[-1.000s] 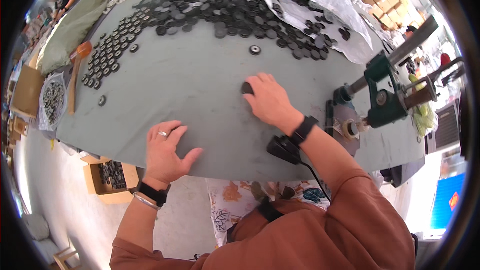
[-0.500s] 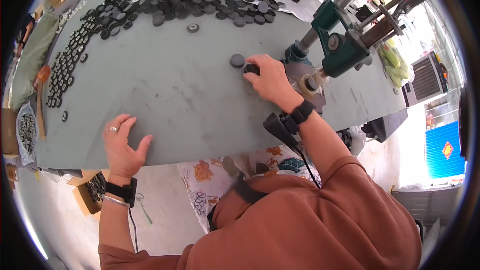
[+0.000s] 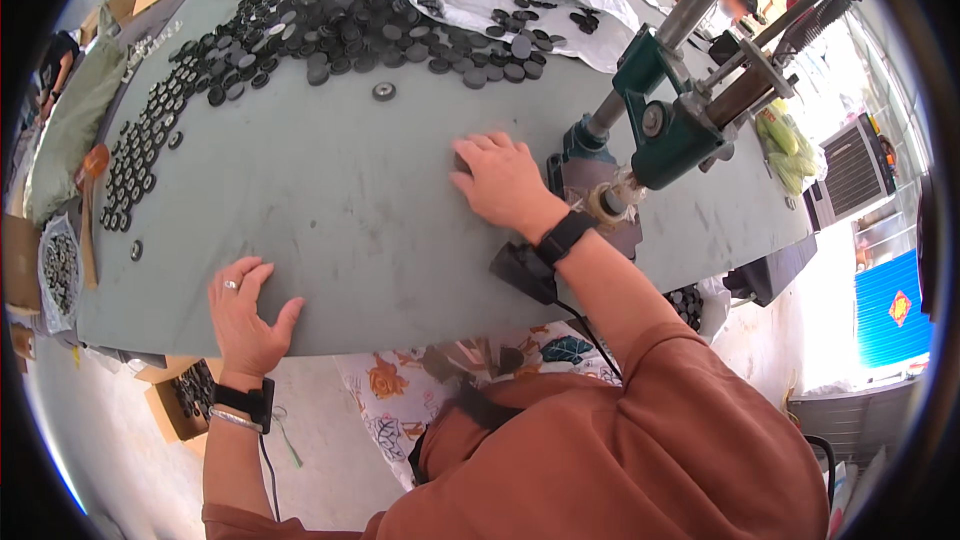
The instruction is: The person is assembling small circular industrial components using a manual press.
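My right hand (image 3: 505, 185) is on the grey-green table, left of the press, its fingers curled over a black round disc (image 3: 460, 163). Only a dark edge of that disc shows between thumb and fingertips; the rest is hidden. Near the front edge, my left hand (image 3: 248, 315) rests on the tabletop with fingers apart and nothing in it. A green hand press (image 3: 665, 135) stands to the right, and a dark disc (image 3: 611, 202) sits in the holder under its ram. One disc with a metal centre (image 3: 384, 91) lies alone farther back.
A large heap of black discs (image 3: 350, 25) spreads across the back, beside a white sack (image 3: 590, 0). Rows of discs with metal centres (image 3: 135, 175) line the left side. A wooden-handled spoon (image 3: 92, 165) and a bag of small parts (image 3: 60, 275) lie at the left edge.
My right hand has moved left, away from the press, and now covers the place where a loose grey disc lay. The left hand stays nearly still. The whole view has shifted slightly.
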The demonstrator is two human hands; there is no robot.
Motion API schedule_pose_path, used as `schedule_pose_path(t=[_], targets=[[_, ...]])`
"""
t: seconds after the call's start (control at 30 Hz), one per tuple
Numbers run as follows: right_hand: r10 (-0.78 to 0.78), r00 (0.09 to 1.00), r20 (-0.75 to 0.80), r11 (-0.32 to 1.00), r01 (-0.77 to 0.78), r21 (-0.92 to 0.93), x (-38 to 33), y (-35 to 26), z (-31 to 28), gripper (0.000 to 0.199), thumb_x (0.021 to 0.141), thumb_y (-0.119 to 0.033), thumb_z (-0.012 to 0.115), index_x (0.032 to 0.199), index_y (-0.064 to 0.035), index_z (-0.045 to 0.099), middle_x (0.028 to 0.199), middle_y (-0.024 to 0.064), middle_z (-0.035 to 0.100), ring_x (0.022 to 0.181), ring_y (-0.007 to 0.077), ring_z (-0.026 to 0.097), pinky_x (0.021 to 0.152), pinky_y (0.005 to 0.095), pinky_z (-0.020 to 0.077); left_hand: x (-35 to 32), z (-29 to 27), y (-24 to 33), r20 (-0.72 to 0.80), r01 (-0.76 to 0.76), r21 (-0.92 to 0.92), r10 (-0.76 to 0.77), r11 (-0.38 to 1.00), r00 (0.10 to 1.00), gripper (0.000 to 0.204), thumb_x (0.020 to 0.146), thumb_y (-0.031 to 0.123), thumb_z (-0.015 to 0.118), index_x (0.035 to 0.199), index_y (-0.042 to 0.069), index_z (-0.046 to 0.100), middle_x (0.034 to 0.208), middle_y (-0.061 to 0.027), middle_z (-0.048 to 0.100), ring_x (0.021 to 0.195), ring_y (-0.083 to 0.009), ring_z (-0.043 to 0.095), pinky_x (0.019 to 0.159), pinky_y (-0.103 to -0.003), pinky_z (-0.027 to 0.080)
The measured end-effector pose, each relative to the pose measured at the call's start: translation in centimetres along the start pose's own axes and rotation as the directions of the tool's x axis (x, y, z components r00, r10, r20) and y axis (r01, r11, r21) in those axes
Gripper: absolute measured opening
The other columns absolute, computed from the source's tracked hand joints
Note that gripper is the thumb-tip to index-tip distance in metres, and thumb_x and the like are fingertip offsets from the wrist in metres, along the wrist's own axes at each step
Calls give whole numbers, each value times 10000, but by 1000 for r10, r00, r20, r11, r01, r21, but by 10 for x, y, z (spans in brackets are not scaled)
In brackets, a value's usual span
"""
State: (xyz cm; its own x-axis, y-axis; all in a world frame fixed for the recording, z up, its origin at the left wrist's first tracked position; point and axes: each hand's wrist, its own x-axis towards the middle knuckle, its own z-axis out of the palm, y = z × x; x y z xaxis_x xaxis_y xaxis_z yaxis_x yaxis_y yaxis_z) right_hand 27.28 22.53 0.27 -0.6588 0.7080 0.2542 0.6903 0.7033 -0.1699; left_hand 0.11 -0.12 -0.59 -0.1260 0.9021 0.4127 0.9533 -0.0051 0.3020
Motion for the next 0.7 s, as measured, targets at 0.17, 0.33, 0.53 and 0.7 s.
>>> schedule_pose_path(t=[0.17,0.33,0.53,0.7], targets=[[183,982,54,981,-179,-77,29,5,-17,309,831,-299,611,1010,-47,611,1028,124,613,1042,318,538,815,463,461,-2,-4,1,26,44,-2,-44,999,999,451,663,206,737,1045,45,559,1138,-126,531,1037,-336,487,914,-427,380],[351,935,-45,936,-351,-7,110,56,1,308,791,-271,650,982,-30,628,1033,180,622,1013,356,574,807,444,493,4,0,3,9,31,-4,-31,1000,999,459,643,199,762,1033,35,583,1112,-119,544,1016,-326,499,909,-427,380],[227,974,14,973,-227,50,107,69,10,247,745,-211,671,945,-66,652,970,186,644,964,357,597,825,418,488,3,-1,2,18,32,-19,-32,999,999,461,645,163,742,1049,41,558,1137,-132,529,1033,-339,487,917,-429,377],[164,974,157,970,-188,156,49,29,-12,174,752,-162,639,894,-65,663,926,172,653,947,328,606,810,415,486,2,-2,0,17,40,-32,-39,999,999,470,636,185,760,1043,31,581,1122,-125,540,1032,-335,488,915,-432,379]])
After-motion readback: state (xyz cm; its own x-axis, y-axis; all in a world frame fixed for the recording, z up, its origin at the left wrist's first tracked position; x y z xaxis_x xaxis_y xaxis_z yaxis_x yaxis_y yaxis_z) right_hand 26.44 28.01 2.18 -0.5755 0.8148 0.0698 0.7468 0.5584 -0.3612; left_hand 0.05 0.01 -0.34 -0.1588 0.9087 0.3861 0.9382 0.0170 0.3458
